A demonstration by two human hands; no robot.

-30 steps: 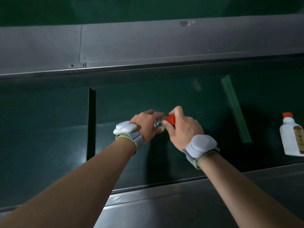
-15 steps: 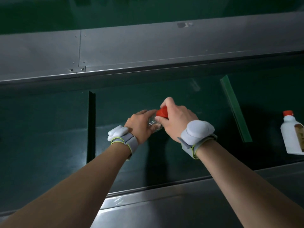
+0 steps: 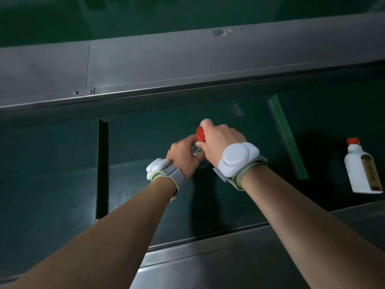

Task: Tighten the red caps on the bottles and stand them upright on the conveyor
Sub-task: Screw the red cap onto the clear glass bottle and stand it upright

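A clear glass bottle is held above the dark green conveyor belt, near its middle. My left hand wraps the bottle's body from the left. My right hand closes over its red cap, and most of the bottle is hidden by both hands. A white bottle with a red cap and a brown label stands on the belt at the far right, apart from my hands.
Two green cleats cross the belt: a dark one at left and a lighter one at right. A grey metal rail runs along the far side, another metal edge along the near side.
Both hands have shifted slightly away from me with the bottle. My right hand has turned on the cap, wrist rolling over. The white bottle has hardly moved.
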